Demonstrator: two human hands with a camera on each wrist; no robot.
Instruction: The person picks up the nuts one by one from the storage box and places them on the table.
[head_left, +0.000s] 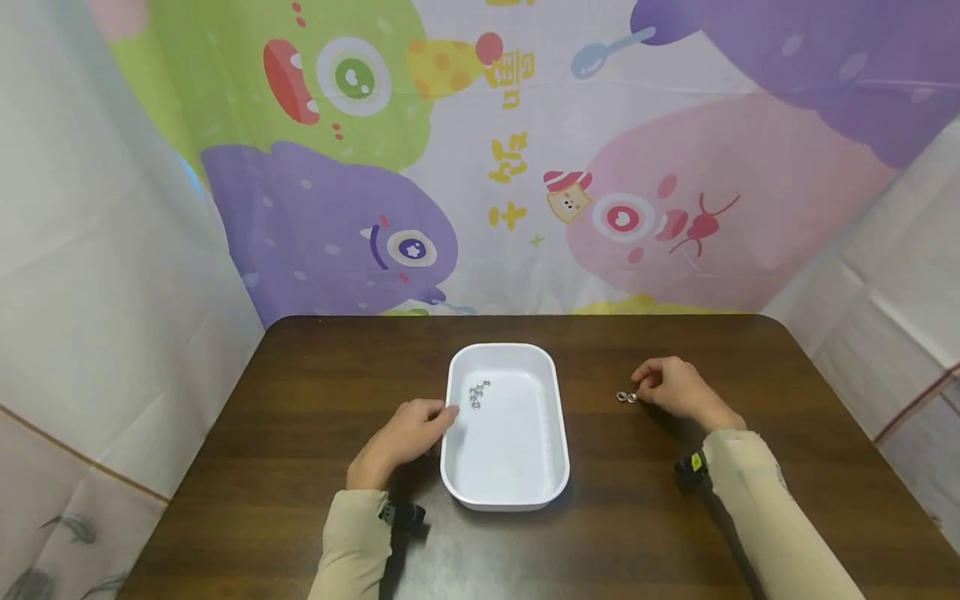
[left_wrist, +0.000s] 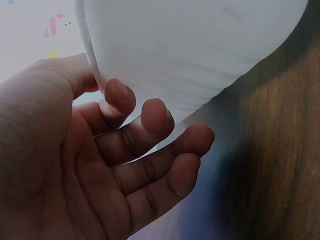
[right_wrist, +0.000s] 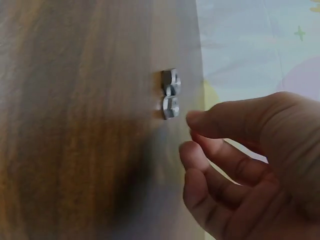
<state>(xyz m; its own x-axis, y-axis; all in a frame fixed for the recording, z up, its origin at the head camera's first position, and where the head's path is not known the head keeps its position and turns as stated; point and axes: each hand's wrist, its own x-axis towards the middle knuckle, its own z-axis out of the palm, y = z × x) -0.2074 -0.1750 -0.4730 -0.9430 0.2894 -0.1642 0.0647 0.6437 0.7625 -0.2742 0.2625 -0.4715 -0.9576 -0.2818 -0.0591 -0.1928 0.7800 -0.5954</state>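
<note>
A white rectangular tray [head_left: 510,467] with rounded corners stands on the table. My left hand [head_left: 405,432] grips its left side, the thumb over the rim and the fingertips [left_wrist: 156,117] at the outer wall in the left wrist view. Inside the tray, towards its far left, lies a small cluster of several shiny metal nuts [head_left: 476,395]. To the right of the tray, two more metal nuts [right_wrist: 170,95] sit side by side on the tabletop. Beside them hovers my right hand [head_left: 675,388], thumb and index finger close together, fingers loosely bent, nothing visible between them.
The dark brown wooden table [head_left: 360,358] has rounded far corners. Behind it hangs a cartoon-printed cloth [head_left: 480,233], and pale cloth walls [head_left: 97,250] rise at both sides. A small black device [head_left: 403,515] is strapped to each wrist.
</note>
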